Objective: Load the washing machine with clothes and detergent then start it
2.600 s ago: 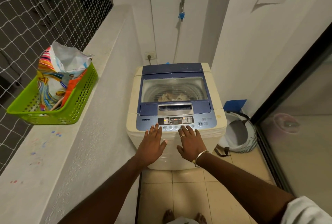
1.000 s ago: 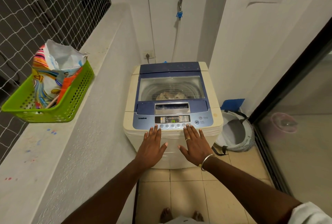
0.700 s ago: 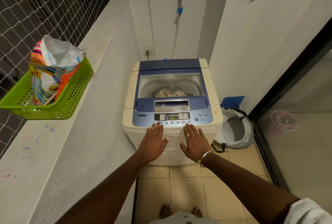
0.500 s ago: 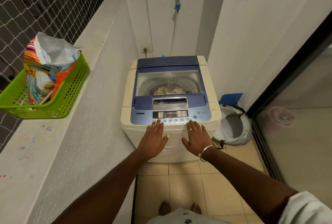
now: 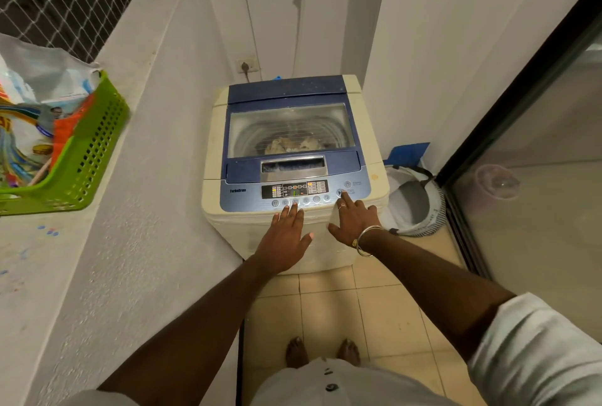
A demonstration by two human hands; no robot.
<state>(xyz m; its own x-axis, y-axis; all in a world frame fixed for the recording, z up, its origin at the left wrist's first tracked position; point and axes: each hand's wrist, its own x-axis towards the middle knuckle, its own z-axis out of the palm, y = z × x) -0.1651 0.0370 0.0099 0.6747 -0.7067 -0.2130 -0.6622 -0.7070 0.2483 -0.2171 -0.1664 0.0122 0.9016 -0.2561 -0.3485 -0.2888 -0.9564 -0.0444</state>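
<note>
Right grip: I am seeing the right hand (image 5: 353, 221) holding nothing, its forefinger stretching out straight with the tip touching the small round start button (image 5: 340, 192); the other fingers are bending loosely.
Left grip: the left hand (image 5: 286, 236) is lying flat and empty, with its straight fingertips reaching the row of small round buttons (image 5: 306, 200).
Contact: I am not managing to tell whether the start button is being pushed in or only touched.
Task's thing: the cream top-loading washing machine (image 5: 213, 144) is standing straight ahead of both hands, its blue lid (image 5: 286, 89) lying closed and pale clothes (image 5: 293, 144) showing through the window.
Key relation: the start button is sitting directly under the right forefinger, to the right of the left hand, so I am judging the right hand the nearer one, pressing straight down.
Surroundings: a green plastic basket (image 5: 94, 151) is holding a colourful detergent bag (image 5: 29, 131) on the ledge, well apart.
</note>
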